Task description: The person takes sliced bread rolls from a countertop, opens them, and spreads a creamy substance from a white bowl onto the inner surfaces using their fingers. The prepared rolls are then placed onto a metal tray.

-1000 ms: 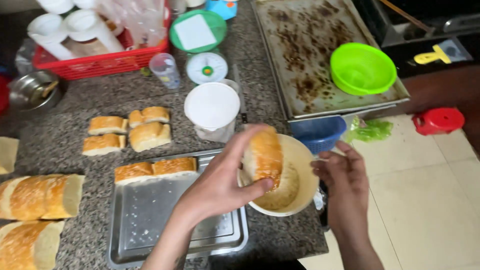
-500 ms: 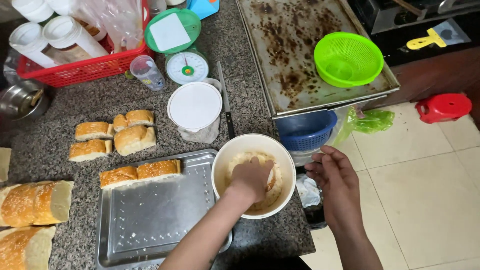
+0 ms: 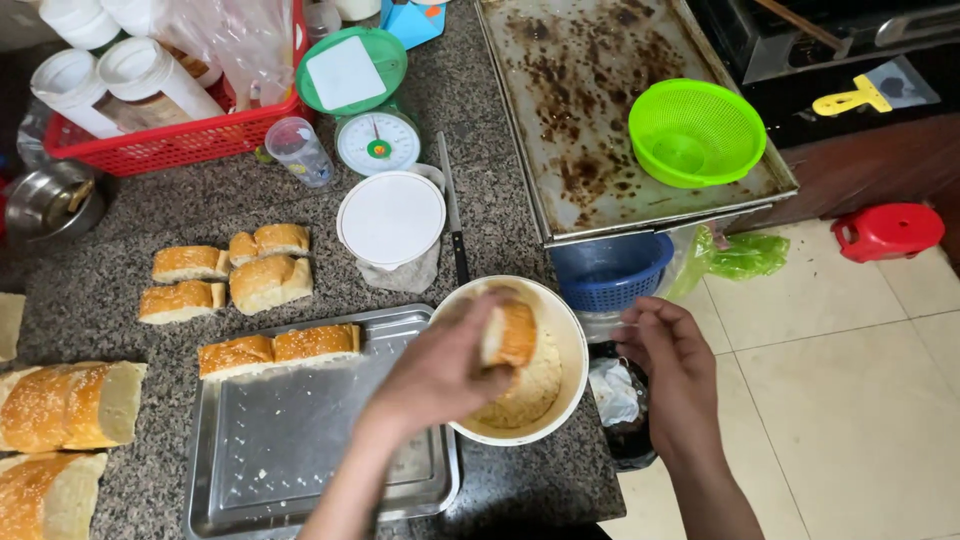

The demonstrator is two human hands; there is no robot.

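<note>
Now | left hand (image 3: 440, 370) grip: holding bread piece (image 3: 512, 335) over bowl (image 3: 570, 340) | right hand (image 3: 668, 350): loosely curled, empty.

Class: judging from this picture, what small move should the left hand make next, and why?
Probably carry the bread piece to the metal tray. The left hand holds it above the bowl of pale mixture, and two pieces already line the tray's far edge, with room beside them.

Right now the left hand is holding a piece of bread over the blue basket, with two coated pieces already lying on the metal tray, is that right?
Not quite. In the head view the left hand holds the piece of bread over the white bowl of pale mixture, not the blue basket, which sits beyond it. Two pieces do lie on the metal tray.
</note>
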